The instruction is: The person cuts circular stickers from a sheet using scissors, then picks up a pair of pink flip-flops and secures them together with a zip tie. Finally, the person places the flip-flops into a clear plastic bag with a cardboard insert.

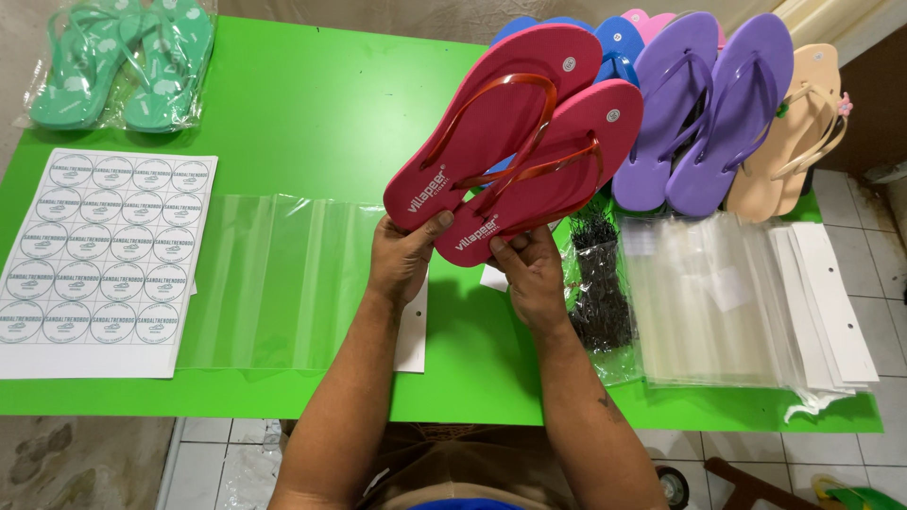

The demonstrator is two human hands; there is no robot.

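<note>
Both hands, left hand (pixel 404 257) and right hand (pixel 529 274), are pinching the pink flip-flops (pixel 515 142) by their heels above the still-empty clear bag (pixel 274 279) lying on the worktop (pixel 312 104), while one bagged green pair (pixel 123 61) is sitting at upper left.

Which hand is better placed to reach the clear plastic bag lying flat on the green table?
The left hand, probably. It grips the heel of one pink flip-flop directly beside the clear bag. The right hand holds the heels farther from it.

sticker sheet (pixel 104 260), bagged green sandals (pixel 123 61) (far corner), purple pair (pixel 704 109), flat clear bags (pixel 709 302).
</note>
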